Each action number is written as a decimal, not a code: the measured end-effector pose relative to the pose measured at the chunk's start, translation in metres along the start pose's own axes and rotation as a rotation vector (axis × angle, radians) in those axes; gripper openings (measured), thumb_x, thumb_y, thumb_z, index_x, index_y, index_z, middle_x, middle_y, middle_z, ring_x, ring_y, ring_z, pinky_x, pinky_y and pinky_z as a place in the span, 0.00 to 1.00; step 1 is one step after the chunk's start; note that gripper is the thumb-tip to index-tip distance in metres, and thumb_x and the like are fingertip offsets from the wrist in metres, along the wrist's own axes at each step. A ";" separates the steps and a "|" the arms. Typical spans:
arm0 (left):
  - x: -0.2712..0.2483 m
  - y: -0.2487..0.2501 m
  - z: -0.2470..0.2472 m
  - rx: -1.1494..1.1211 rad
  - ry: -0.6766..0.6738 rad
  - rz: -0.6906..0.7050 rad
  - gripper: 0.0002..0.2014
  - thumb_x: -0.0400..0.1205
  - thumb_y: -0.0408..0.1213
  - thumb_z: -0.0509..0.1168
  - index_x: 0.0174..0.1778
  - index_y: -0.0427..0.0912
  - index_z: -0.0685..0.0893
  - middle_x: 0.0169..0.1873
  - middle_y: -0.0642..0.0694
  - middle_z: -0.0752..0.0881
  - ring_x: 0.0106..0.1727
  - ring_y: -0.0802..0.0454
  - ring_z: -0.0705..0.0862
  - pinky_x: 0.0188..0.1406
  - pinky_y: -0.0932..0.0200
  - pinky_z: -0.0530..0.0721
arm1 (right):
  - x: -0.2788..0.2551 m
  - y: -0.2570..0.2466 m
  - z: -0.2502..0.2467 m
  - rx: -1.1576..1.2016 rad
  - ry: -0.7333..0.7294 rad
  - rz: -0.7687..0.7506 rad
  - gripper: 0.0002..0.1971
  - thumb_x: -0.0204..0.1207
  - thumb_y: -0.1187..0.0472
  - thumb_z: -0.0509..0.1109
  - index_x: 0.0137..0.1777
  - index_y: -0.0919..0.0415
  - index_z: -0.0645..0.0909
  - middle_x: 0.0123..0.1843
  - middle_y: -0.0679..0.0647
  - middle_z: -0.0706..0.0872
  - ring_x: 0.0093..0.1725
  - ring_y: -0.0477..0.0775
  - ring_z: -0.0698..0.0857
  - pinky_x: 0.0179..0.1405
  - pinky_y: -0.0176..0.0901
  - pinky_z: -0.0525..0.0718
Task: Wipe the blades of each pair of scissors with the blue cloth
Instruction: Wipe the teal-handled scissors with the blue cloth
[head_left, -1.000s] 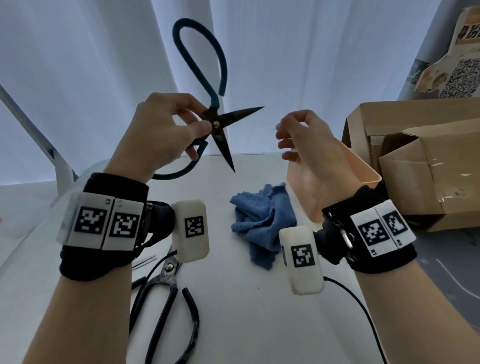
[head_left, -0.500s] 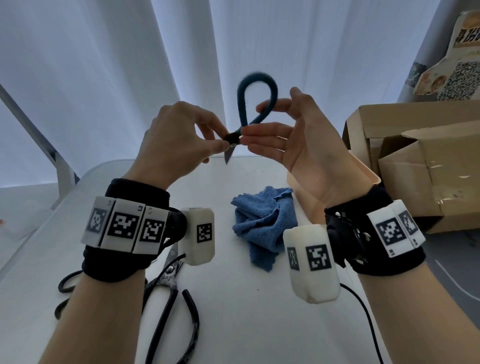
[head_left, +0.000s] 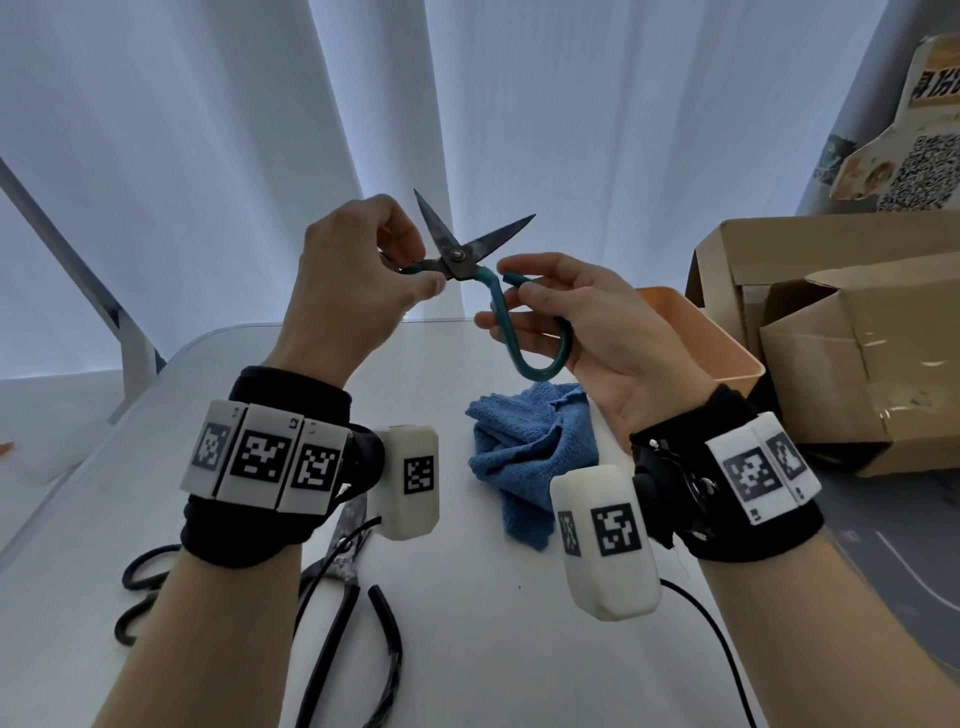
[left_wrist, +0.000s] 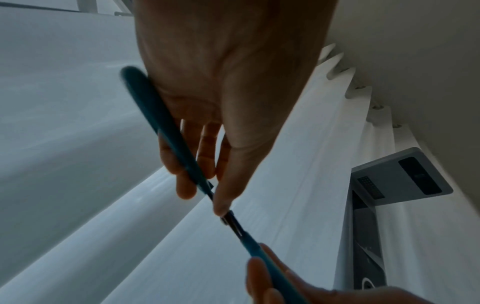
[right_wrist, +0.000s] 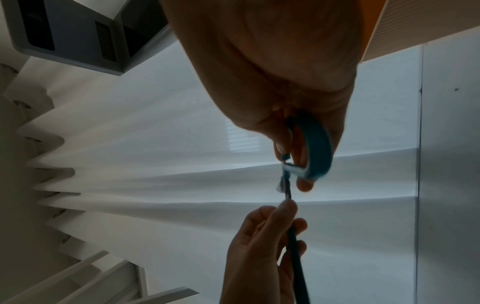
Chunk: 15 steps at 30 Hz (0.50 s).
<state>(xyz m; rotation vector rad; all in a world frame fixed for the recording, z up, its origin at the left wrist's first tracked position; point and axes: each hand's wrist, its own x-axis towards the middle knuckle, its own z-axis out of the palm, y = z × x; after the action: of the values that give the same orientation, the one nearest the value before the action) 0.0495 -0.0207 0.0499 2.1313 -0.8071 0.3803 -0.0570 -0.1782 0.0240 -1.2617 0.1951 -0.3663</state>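
Nearest, at the lower left of the head view: black-handled scissors (head_left: 343, 613) lying flat on the white table (head_left: 493, 649), blades partly hidden behind the left wrist band, handles running toward the bottom edge. A second dark pair (head_left: 137, 587) just left of them, mostly covered by the left forearm. Bare tabletop across the lower centre, crossed only by a black cable (head_left: 722, 639) at the lower right.

Further in, at mid-frame: the blue cloth (head_left: 530, 457), crumpled on the table between the two wrists, untouched, well below the raised hands.

Above it, held in the air over the table's far half: teal-handled scissors (head_left: 457, 255), blades spread in a V and pointing to the top of the frame, pivot between the two hands. Left hand (head_left: 358, 291) pinching one teal handle close beside the pivot, thumb against curled fingers; in the left wrist view, the same pinch (left_wrist: 223, 197) seen edge-on. Right hand (head_left: 592, 332) palm up, fingers curled through and around the other handle loop (head_left: 540, 358), which hangs below the pivot; in the right wrist view, the loop (right_wrist: 315, 150) wrapped by the fingers. Blades free of both hands.

To the right edge: a peach bin (head_left: 727, 343) behind the right hand, then open cardboard boxes (head_left: 852, 332). Farthest: white curtain (head_left: 208, 156) across the top, open air around the blades.
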 end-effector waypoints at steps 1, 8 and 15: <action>0.000 0.001 0.000 -0.004 -0.008 -0.009 0.09 0.74 0.40 0.79 0.43 0.44 0.87 0.38 0.54 0.87 0.38 0.60 0.84 0.37 0.72 0.76 | 0.001 0.002 0.000 0.028 0.025 -0.007 0.13 0.87 0.75 0.58 0.64 0.71 0.81 0.48 0.65 0.88 0.47 0.65 0.93 0.46 0.46 0.92; -0.002 0.001 0.005 -0.038 -0.068 -0.093 0.17 0.84 0.49 0.68 0.33 0.45 0.92 0.25 0.49 0.87 0.28 0.58 0.82 0.39 0.62 0.80 | 0.004 0.002 -0.006 0.097 0.163 -0.057 0.11 0.88 0.72 0.58 0.60 0.68 0.82 0.49 0.65 0.87 0.48 0.62 0.92 0.54 0.51 0.92; -0.007 0.015 0.014 -0.234 -0.475 -0.281 0.19 0.89 0.55 0.54 0.54 0.45 0.83 0.39 0.46 0.94 0.34 0.51 0.92 0.35 0.62 0.87 | 0.007 0.006 -0.003 0.040 0.168 -0.144 0.11 0.89 0.67 0.58 0.62 0.62 0.81 0.50 0.56 0.91 0.52 0.53 0.92 0.61 0.49 0.88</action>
<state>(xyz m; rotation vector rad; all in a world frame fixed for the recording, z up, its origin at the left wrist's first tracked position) 0.0345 -0.0359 0.0465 2.0951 -0.7493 -0.3649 -0.0505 -0.1819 0.0173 -1.2088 0.2394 -0.5982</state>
